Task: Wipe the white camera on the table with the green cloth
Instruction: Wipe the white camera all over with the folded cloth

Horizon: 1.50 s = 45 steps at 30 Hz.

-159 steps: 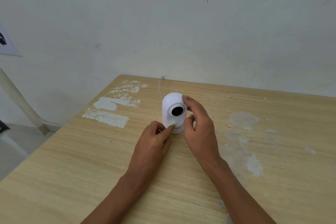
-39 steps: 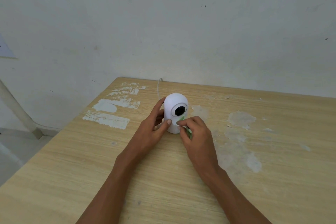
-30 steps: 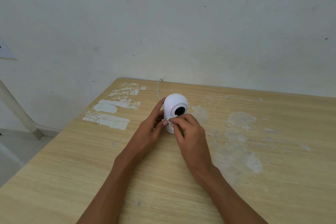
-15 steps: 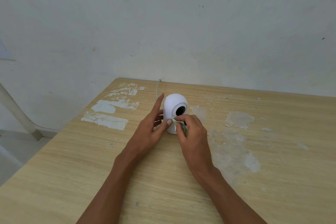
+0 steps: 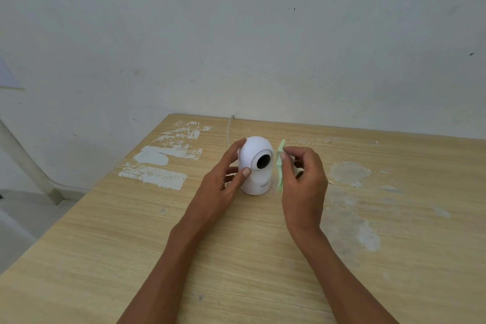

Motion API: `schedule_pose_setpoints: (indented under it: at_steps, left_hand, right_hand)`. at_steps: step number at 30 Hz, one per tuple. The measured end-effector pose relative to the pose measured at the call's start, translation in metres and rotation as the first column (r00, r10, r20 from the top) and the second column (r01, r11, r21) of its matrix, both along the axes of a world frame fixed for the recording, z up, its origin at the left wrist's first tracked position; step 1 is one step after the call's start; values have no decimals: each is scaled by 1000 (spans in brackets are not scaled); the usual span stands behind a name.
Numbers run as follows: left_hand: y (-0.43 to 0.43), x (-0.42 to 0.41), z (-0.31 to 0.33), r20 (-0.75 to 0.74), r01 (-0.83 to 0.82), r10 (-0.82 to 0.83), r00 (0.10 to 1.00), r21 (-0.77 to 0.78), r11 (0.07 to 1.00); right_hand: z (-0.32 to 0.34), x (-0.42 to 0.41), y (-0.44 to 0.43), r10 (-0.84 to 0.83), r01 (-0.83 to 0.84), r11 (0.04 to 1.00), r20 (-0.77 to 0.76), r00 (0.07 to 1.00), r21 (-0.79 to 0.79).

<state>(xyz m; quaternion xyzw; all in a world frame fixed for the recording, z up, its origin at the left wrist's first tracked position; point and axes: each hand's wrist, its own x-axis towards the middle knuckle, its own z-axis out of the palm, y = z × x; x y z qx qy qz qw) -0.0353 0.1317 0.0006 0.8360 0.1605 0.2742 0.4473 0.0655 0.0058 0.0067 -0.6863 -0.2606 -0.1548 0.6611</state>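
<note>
A small white dome camera (image 5: 256, 150) with a round black lens stands upright on the wooden table (image 5: 236, 258), lens turned toward me and slightly right. My left hand (image 5: 222, 184) holds its left side, thumb on the front and fingers behind. My right hand (image 5: 302, 181) pinches a thin pale green cloth (image 5: 280, 166) that hangs edge-on just to the right of the camera, a small gap between them.
A thin white cable (image 5: 229, 127) runs from behind the camera to the table's far edge at the wall (image 5: 263, 47). White paint patches (image 5: 157, 163) mark the table's left part and pale stains (image 5: 349, 173) its right. The table's left edge drops to the floor.
My right hand with the cloth has moved off the camera's front to its right side and lifted a little. My left hand has kept hold of the camera.
</note>
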Motion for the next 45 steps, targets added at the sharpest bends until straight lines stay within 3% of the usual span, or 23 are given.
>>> schedule_pose_setpoints:
  at_steps: [4,6,8,14,19,24,29,34,37,40,43,45]
  left_hand:
    - [2,0,-1,4,0,0,1000,1,1000]
    - [1,1,-2,14,-4,4,1000,-6,1000]
    - [0,1,-3,16,-8,8,1000,-8,1000]
    - [0,1,-3,13,-5,5,1000,-6,1000]
    - [0,2,-3,17,-11,11,1000,-4,1000]
    - [-3,1,-2,18,-7,7,1000,-6,1000]
    - [-3,-1,-2,38,-1,2,999,-18,1000]
    - [-2,0,-1,24,-8,8,1000,-7,1000]
    - [-1,0,-2,15,-16,16,1000,0,1000]
    - [-1,0,-1,21,-9,9,1000,-3,1000]
    - [-1,0,-2,32,5,-5,999,-1,1000]
    - [-1,0,-2,21,1,-1,1000,8,1000]
  right_hand:
    - [-4,3,-9,204,-141,970,-356,912,196]
    - [-3,1,-9,331,-255,934,-340,880,251]
    - [-1,-1,-5,379,-330,921,-283,881,208]
    - [-8,-1,2,199,-174,978,-284,938,111]
    - [-12,-4,5,287,-232,954,-353,890,191]
    - [-14,-10,5,233,-218,972,-249,940,86]
    - [-8,-19,7,244,-241,967,28,969,-80]
    - [-5,-6,9,144,-137,988,-116,983,63]
    - [-6,-1,10,89,-81,995,-151,984,59]
    - [-2,-9,11,110,-109,994,-20,994,17]
    - [-7,-19,14,144,-125,984,156,977,-126]
    - [-14,-21,14,132,-96,977,184,974,-191]
